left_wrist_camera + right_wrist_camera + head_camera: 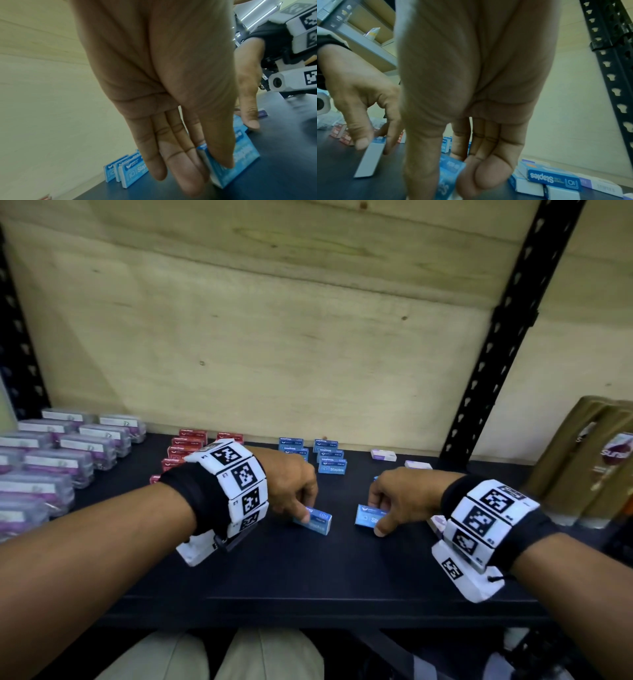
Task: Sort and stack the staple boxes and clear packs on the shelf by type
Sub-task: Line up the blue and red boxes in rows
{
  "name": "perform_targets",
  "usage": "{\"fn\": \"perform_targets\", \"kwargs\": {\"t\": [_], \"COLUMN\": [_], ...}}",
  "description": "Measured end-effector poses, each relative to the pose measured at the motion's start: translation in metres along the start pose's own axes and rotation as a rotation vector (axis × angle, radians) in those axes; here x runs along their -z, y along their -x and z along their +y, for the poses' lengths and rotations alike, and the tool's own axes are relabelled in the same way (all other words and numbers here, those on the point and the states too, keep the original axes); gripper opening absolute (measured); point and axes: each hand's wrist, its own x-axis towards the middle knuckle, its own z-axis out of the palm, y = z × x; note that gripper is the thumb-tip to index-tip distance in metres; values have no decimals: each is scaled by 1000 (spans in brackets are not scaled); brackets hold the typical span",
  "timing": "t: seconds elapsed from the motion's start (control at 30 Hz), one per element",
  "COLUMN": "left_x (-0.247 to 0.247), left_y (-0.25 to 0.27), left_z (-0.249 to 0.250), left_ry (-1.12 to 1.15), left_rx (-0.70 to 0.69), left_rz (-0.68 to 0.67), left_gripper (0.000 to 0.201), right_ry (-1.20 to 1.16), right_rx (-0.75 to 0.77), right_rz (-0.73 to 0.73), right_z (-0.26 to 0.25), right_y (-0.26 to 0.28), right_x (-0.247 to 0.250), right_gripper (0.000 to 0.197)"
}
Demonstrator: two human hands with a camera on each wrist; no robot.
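Two blue staple boxes lie apart on the dark shelf [308, 573], in front of me. My left hand [306, 511] pinches the left blue box [318, 520] between thumb and fingers; the left wrist view shows the thumb on its printed face [245, 158]. My right hand [376, 517] pinches the right blue box [366, 517], which shows between thumb and fingers in the right wrist view [450, 174]. Behind them stand two short stacks of blue boxes [325, 457]. Red boxes [186, 445] are stacked left of these. Clear packs [68, 460] fill the far left in rows.
Two white-and-purple boxes [383, 454] [418, 465] lie at the back right, and more blue boxes [553, 177] sit by my right hand. Brown packages [589, 460] stand at the right end. A black perforated upright [496, 344] rises behind, against a wooden back panel.
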Motion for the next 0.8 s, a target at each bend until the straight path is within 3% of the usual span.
{"fn": "perform_targets", "kwargs": {"t": [0.2,0.3,0.4,0.5,0.67,0.8], "left_x": [-2,-1,-2,1,10,18], "left_y": [-3,-8,-19,-29,-39,-31], "left_z": [-9,-14,-21,-24,-24,-16], "left_ry": [-135,-195,-257,-308,-278,-247], "left_rx": [144,225,302,360,387,385], "left_rz": [69,95,134,109,56,60], "left_gripper": [19,22,9,21,23,42], "right_ry": [-63,-11,0,-1,-19,-11], "right_rx": [28,16,-9,-14,-20,-17], "right_rz": [51,66,64,96,143,134], "right_z": [4,2,-3,-9,-18,-21], "right_y": [-8,-19,-30,-41,-60,-66], "right_x": [1,2,8,14,17,21], "right_gripper": [14,15,16,16,22,19]}}
